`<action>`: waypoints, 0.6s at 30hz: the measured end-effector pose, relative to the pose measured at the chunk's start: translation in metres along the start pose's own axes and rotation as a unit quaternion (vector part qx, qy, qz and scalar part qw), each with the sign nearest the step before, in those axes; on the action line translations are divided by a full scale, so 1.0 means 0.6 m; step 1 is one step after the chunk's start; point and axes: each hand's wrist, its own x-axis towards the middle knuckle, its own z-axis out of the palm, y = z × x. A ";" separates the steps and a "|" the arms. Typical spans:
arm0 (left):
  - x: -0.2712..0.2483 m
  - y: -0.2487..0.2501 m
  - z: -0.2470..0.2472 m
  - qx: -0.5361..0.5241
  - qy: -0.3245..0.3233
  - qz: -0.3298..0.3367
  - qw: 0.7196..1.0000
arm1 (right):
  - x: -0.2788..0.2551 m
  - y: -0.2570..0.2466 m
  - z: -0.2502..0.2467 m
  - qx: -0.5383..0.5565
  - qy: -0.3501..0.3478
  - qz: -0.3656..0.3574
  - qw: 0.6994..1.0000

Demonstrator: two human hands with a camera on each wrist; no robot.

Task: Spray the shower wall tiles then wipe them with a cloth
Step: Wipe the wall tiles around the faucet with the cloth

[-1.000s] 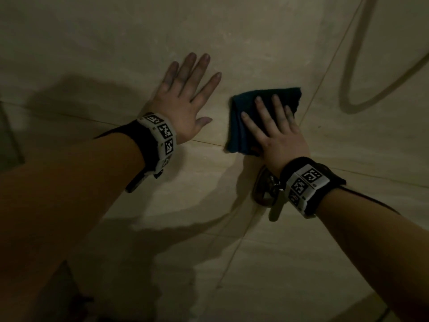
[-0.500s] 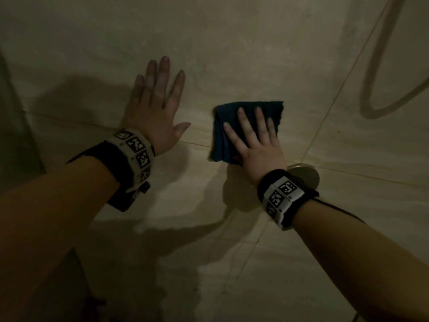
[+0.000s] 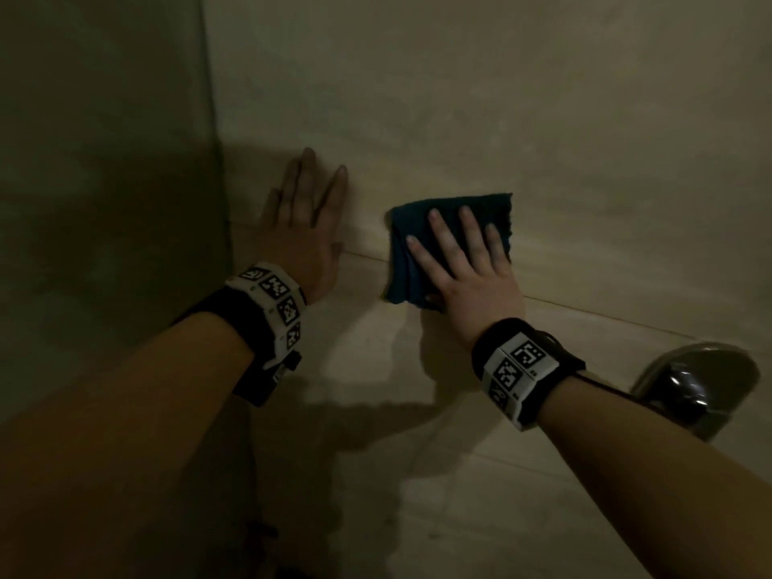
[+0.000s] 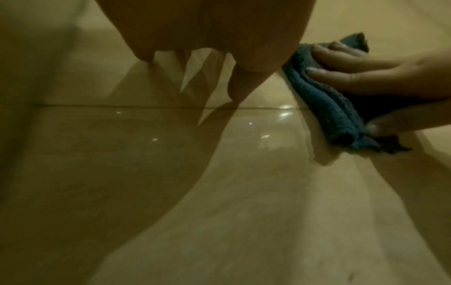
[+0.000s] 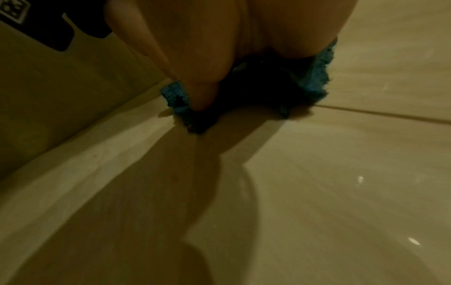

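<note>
A folded dark blue cloth (image 3: pixel 403 261) lies flat against the beige shower wall tiles (image 3: pixel 543 119), across a horizontal grout line. My right hand (image 3: pixel 463 265) presses on it with straight, spread fingers. In the left wrist view the cloth (image 4: pixel 324 102) sits under those fingers (image 4: pixel 361 81), with the thumb at its lower edge. The right wrist view shows the palm (image 5: pixel 207 38) over the cloth (image 5: pixel 317 77). My left hand (image 3: pixel 300 236) lies flat and empty on the wall, just left of the cloth. The tile (image 4: pixel 244 192) below it looks glossy. No spray bottle is in view.
A round chrome wall fitting (image 3: pixel 702 382) sits low on the right, beside my right forearm. An inside wall corner (image 3: pixel 213 160) runs vertically just left of my left hand, with a darker side wall (image 3: pixel 104 202) beyond it.
Both hands and the cloth have slid left along the wall toward the corner. The chrome fitting, earlier behind my right wrist, now stands clear to its right. The hose is out of view.
</note>
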 end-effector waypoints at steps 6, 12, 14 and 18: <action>-0.013 -0.068 -0.015 -0.039 -0.049 0.014 0.998 | 0.064 -0.056 -0.044 -0.012 -0.089 -0.056 0.994; -0.019 -0.087 -0.030 -0.023 -0.067 -0.034 0.997 | 0.102 -0.096 -0.085 -0.016 -0.121 -0.051 0.991; -0.022 -0.088 -0.028 -0.041 -0.064 -0.041 0.996 | 0.097 -0.110 -0.080 -0.018 -0.131 -0.056 0.990; -0.030 -0.090 -0.022 -0.068 -0.077 -0.058 0.993 | 0.067 -0.143 -0.043 -0.049 -0.182 -0.110 0.976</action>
